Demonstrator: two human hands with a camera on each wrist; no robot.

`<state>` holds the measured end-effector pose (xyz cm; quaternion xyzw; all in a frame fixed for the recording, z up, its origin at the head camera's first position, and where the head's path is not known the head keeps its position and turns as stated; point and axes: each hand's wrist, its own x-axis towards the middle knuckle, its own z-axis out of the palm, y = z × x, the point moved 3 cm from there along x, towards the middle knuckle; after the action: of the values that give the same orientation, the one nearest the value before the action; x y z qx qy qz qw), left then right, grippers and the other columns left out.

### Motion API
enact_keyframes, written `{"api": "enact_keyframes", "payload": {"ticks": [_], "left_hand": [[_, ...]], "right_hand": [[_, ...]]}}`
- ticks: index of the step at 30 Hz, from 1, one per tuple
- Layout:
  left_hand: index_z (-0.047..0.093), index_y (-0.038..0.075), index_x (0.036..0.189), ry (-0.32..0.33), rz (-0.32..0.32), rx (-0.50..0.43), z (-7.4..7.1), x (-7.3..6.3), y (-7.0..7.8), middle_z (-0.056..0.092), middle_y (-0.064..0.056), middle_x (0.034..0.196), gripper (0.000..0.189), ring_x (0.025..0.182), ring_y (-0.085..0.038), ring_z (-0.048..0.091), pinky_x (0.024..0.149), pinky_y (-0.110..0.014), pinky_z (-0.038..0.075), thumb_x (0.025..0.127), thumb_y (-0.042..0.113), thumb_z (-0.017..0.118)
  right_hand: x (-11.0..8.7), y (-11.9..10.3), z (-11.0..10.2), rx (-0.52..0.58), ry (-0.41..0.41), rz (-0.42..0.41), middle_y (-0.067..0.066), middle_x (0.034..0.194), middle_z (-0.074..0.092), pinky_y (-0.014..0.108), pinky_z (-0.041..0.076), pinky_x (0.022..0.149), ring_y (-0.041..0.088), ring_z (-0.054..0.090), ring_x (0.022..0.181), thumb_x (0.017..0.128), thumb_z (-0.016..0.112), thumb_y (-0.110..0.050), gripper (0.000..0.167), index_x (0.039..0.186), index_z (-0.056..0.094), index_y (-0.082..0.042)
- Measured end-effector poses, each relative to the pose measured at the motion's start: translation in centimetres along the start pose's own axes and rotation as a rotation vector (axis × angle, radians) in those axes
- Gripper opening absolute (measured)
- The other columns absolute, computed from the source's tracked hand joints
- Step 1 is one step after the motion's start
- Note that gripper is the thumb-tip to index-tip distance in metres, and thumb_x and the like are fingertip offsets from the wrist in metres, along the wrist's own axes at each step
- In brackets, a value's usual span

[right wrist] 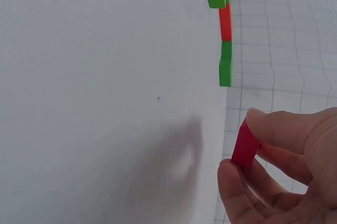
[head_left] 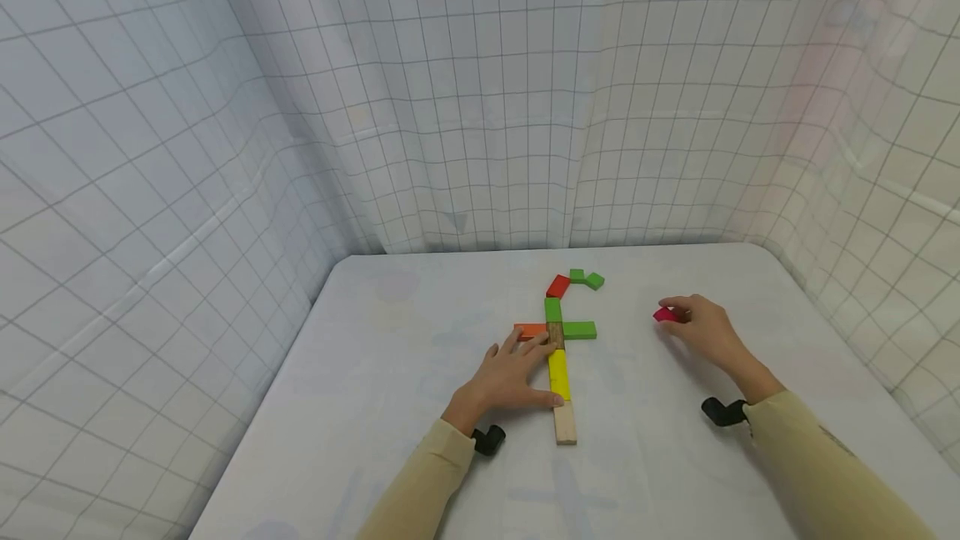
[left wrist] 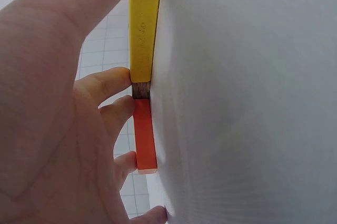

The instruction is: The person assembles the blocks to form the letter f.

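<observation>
My left hand (head_left: 510, 377) lies with spread fingers over a flat figure of wooden blocks. Its thumb touches where the yellow block (head_left: 559, 375) meets a plain wood block (head_left: 566, 425); other fingertips rest at the brown block (head_left: 555, 337) and along the orange block (left wrist: 145, 134). A green block (head_left: 580, 330) extends right of the brown one and another green block (head_left: 552, 309) continues above it. Off to the right, my right hand (head_left: 705, 332) pinches a small pinkish-red block (right wrist: 245, 145) between thumb and fingers, above the table.
Past the figure's top, a tilted red block (head_left: 558, 286) leads to a small green block (head_left: 577, 275) and a second small green block (head_left: 595, 280), curving right. White grid-patterned curtains (head_left: 510, 107) enclose the white table (head_left: 390, 373) at the back and sides.
</observation>
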<state>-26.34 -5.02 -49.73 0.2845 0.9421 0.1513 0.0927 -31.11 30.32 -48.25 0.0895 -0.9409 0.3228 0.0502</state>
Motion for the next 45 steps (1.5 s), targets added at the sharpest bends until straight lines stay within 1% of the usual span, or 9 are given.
{"api": "enact_keyframes", "payload": {"ticks": [7, 11, 15, 20, 24, 29, 34, 40, 45], "left_hand": [[0.029, 0.035, 0.16, -0.003, -0.003, -0.006, 0.0, 0.0, 0.0, 0.017, 0.011, 0.167, 0.092, 0.154, -0.033, 0.006, 0.114, -0.067, 0.016, 0.083, 0.076, 0.061], [0.028, 0.035, 0.16, -0.005, -0.003, 0.001, 0.0, 0.0, 0.1, 0.016, 0.01, 0.167, 0.092, 0.153, -0.033, 0.006, 0.114, -0.067, 0.016, 0.083, 0.076, 0.061], [0.028, 0.035, 0.16, -0.005, -0.005, -0.001, -0.1, -0.1, 0.3, 0.016, 0.01, 0.167, 0.092, 0.153, -0.033, 0.006, 0.114, -0.067, 0.016, 0.084, 0.075, 0.062], [0.029, 0.036, 0.159, -0.003, -0.007, 0.002, -0.1, 0.0, 0.2, 0.016, 0.011, 0.167, 0.092, 0.153, -0.033, 0.006, 0.114, -0.067, 0.016, 0.083, 0.075, 0.062], [0.029, 0.036, 0.159, -0.002, -0.006, -0.01, 0.0, 0.1, 0.1, 0.016, 0.011, 0.167, 0.092, 0.153, -0.033, 0.005, 0.114, -0.067, 0.015, 0.083, 0.076, 0.061], [0.029, 0.036, 0.159, -0.004, -0.011, -0.007, 0.2, 0.1, 0.1, 0.015, 0.012, 0.167, 0.092, 0.154, -0.032, 0.004, 0.115, -0.066, 0.015, 0.083, 0.076, 0.061], [0.03, 0.035, 0.159, 0.004, -0.01, -0.009, 0.1, 0.0, 0.2, 0.017, 0.011, 0.167, 0.092, 0.154, -0.032, 0.005, 0.115, -0.066, 0.015, 0.083, 0.075, 0.062], [0.03, 0.035, 0.159, -0.001, -0.004, -0.011, 0.0, 0.0, 0.2, 0.018, 0.01, 0.167, 0.092, 0.154, -0.033, 0.006, 0.114, -0.067, 0.016, 0.083, 0.075, 0.062], [0.029, 0.035, 0.16, 0.0, -0.004, 0.001, 0.1, 0.0, 0.1, 0.017, 0.011, 0.167, 0.092, 0.154, -0.032, 0.005, 0.115, -0.067, 0.016, 0.084, 0.075, 0.061]], "right_hand": [[2.2, -1.3, 1.2, 0.04, -0.007, 0.031, 0.019, 0.116, 0.062, 0.047, 0.055, 0.082, 0.038, 0.06, 0.107, 0.093, 0.074, -0.016, 0.041, 0.131, 0.065, -0.003], [3.4, -2.1, 1.8, 0.072, -0.016, 0.032, 0.02, 0.117, 0.064, 0.047, 0.054, 0.084, 0.038, 0.06, 0.109, 0.093, 0.074, -0.017, 0.041, 0.13, 0.064, -0.002], [4.6, -2.6, 2.5, 0.082, -0.015, 0.036, 0.019, 0.115, 0.065, 0.044, 0.054, 0.081, 0.037, 0.06, 0.108, 0.092, 0.075, -0.018, 0.041, 0.128, 0.065, -0.002], [5.8, -3.1, 3.2, 0.099, -0.014, 0.056, 0.019, 0.11, 0.067, 0.037, 0.051, 0.075, 0.034, 0.059, 0.102, 0.09, 0.077, -0.019, 0.04, 0.125, 0.067, -0.002], [6.6, -3.2, 3.7, 0.104, -0.014, 0.077, 0.019, 0.108, 0.067, 0.034, 0.049, 0.072, 0.032, 0.058, 0.097, 0.089, 0.078, -0.02, 0.04, 0.123, 0.067, 0.0], [7.6, -3.4, 4.3, 0.096, -0.011, 0.103, 0.02, 0.107, 0.066, 0.034, 0.047, 0.071, 0.032, 0.057, 0.095, 0.089, 0.078, -0.02, 0.041, 0.122, 0.067, 0.0], [8.2, -3.8, 4.7, 0.084, 0.004, 0.119, 0.02, 0.106, 0.066, 0.036, 0.048, 0.073, 0.032, 0.057, 0.093, 0.089, 0.078, -0.021, 0.041, 0.121, 0.067, 0.001], [8.6, -4.4, 5.2, 0.081, 0.001, 0.151, 0.02, 0.106, 0.065, 0.038, 0.049, 0.075, 0.032, 0.056, 0.093, 0.088, 0.078, -0.02, 0.04, 0.12, 0.067, 0.001], [9.1, -4.3, 5.8, 0.051, 0.012, 0.138, 0.019, 0.103, 0.067, 0.04, 0.049, 0.075, 0.032, 0.058, 0.092, 0.086, 0.079, -0.021, 0.039, 0.116, 0.069, 0.002]]}}
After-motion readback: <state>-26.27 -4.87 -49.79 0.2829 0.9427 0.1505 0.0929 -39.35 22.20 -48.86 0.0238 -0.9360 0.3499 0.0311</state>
